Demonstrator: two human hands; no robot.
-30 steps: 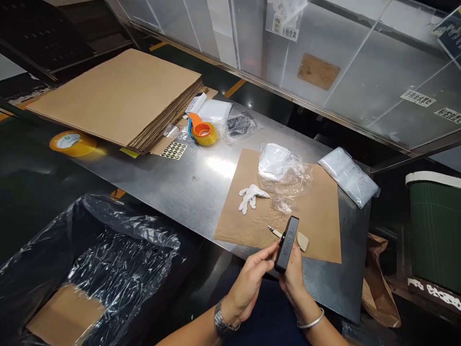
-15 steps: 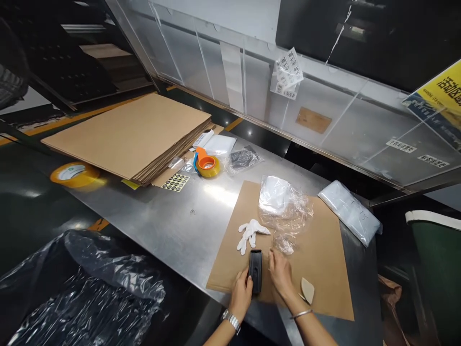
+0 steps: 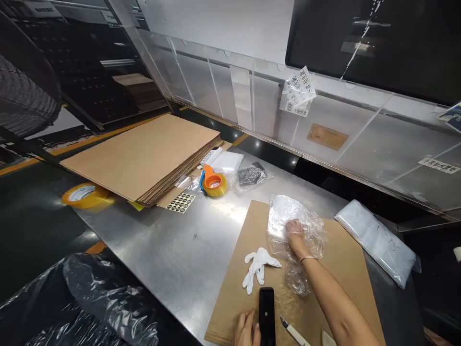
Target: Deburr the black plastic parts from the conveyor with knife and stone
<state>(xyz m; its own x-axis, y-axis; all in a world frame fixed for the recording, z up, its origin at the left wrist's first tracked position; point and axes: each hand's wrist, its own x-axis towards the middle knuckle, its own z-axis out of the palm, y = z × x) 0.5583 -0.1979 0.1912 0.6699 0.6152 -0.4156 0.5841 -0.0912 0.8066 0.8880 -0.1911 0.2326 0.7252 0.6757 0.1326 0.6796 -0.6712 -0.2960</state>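
Observation:
My left hand (image 3: 247,328), partly cut off by the bottom edge, has its fingers bent against the left side of a long black plastic case (image 3: 267,315). The case lies on brown kraft paper (image 3: 230,302), a small hole showing in its upper face. Farther up the paper, my right hand (image 3: 295,233) is closed on a clear plastic bag (image 3: 279,216) from a crumpled pile. A white glove (image 3: 258,266) lies between the case and the bags. Just right of the case is a pale-handled tool with a dark tip (image 3: 293,330), and my right forearm partly covers a beige piece (image 3: 327,339).
Left on the metal table (image 3: 162,250) sits a stack of cardboard sheets (image 3: 144,158). Nearby are an orange tape dispenser (image 3: 213,180), a tape roll (image 3: 84,195) and a sticker sheet (image 3: 181,203). A wrapped white pack (image 3: 378,242) lies right. Black plastic (image 3: 108,298) hangs at front left.
My right hand has moved up and away from beside the case onto the clear bags. The case now shows a flatter face instead of its hollow side. The view has shifted.

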